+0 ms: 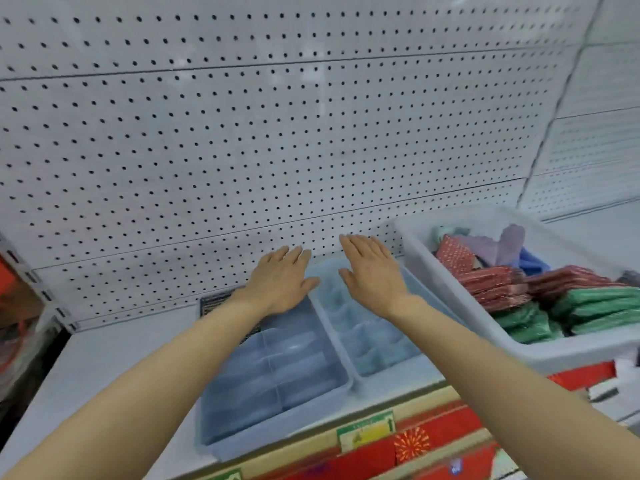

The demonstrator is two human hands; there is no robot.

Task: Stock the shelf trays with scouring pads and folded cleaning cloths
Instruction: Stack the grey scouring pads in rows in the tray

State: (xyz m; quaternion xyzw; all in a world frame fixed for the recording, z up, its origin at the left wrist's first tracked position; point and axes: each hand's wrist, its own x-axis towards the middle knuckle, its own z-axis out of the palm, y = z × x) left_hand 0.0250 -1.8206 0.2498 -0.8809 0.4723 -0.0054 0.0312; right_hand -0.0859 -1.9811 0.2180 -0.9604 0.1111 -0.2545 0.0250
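Note:
Two pale blue divided trays lie side by side on the white shelf: the left tray (pixel 277 372) and the right tray (pixel 370 344), both with nothing in their compartments. My left hand (pixel 280 282) hovers flat over the far end of the left tray, fingers spread, holding nothing. Over the far end of the right tray my right hand (pixel 372 271) is likewise flat and open. To the right, a white bin (pixel 467 306) holds red scouring pads (pixel 491 282), green scouring pads (pixel 588 310) and loose purple and blue cloths (pixel 509 247).
A white pegboard wall (pixel 277 133) rises right behind the trays. The shelf's front edge (pixel 381 434) carries red and yellow price strips. A dark patterned item (pixel 216 303) lies behind the left tray. Orange goods show at the far left.

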